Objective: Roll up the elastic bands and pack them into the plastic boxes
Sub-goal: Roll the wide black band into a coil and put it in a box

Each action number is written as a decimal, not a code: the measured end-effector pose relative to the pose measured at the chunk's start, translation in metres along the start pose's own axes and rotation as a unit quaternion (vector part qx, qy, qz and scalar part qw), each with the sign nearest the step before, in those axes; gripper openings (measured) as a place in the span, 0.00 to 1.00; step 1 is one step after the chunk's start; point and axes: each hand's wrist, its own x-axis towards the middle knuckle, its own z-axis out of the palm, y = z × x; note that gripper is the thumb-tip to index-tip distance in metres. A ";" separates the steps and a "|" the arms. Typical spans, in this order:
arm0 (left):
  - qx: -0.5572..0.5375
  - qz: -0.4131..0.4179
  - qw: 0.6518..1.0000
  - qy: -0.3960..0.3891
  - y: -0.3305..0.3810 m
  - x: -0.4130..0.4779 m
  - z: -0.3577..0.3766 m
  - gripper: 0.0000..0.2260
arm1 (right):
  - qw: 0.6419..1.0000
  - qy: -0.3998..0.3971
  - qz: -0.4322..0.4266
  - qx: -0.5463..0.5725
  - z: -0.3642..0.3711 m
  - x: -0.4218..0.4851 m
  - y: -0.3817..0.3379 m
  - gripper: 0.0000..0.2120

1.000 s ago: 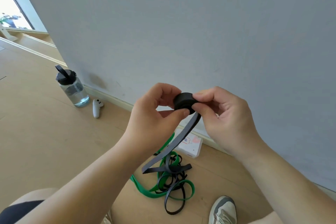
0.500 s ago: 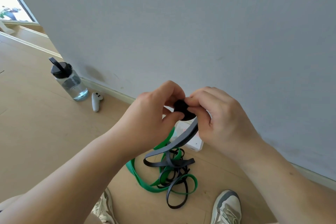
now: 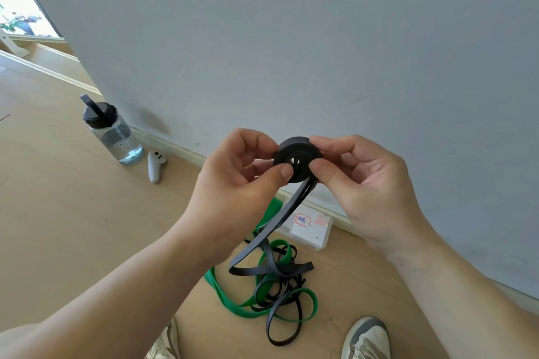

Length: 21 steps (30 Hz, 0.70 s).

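Trailing up from the near tangle of bands (image 3: 272, 299), the black band (image 3: 284, 213) feeds its coil (image 3: 297, 161), pinched between the left hand (image 3: 233, 183) and right hand (image 3: 370, 183); the coil has turned face-on since a moment ago, so rolling continues. Farther, the plastic box (image 3: 313, 232) waits.

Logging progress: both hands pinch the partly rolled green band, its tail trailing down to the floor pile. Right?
No: the head view shows the left hand and right hand pinching a partly rolled black band, its tail trailing down to the floor pile. The green band lies unrolled in that pile.
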 end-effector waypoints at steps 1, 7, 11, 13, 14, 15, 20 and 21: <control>0.014 -0.004 1.000 0.001 0.000 0.000 0.000 0.12 | 1.000 0.005 -0.009 -0.009 0.001 -0.001 0.002 0.13; 0.218 0.059 0.973 -0.039 -0.003 0.002 0.001 0.24 | 0.966 -0.020 -0.131 -0.223 0.006 -0.007 0.009 0.14; 0.260 0.063 0.961 -0.073 0.002 0.001 0.000 0.20 | 0.933 -0.048 -0.201 -0.294 0.007 -0.006 0.013 0.14; 0.234 0.047 0.969 -0.071 0.004 0.001 0.000 0.16 | 0.947 -0.042 -0.177 -0.264 0.006 -0.008 0.012 0.13; 0.221 0.046 0.972 -0.066 0.004 0.001 0.000 0.16 | 0.962 -0.038 -0.146 -0.227 0.005 -0.008 0.010 0.13; 0.211 0.049 0.975 -0.057 0.004 0.001 0.000 0.16 | 0.975 -0.036 -0.114 -0.189 0.003 -0.007 0.008 0.13; 0.057 0.033 0.998 -0.019 -0.001 0.000 0.000 0.13 | 0.996 -0.027 -0.057 -0.070 -0.003 -0.008 0.001 0.15; 0.020 0.022 0.999 -0.022 0.000 -0.001 0.001 0.13 | 0.997 -0.023 -0.053 -0.046 -0.002 -0.008 0.000 0.15</control>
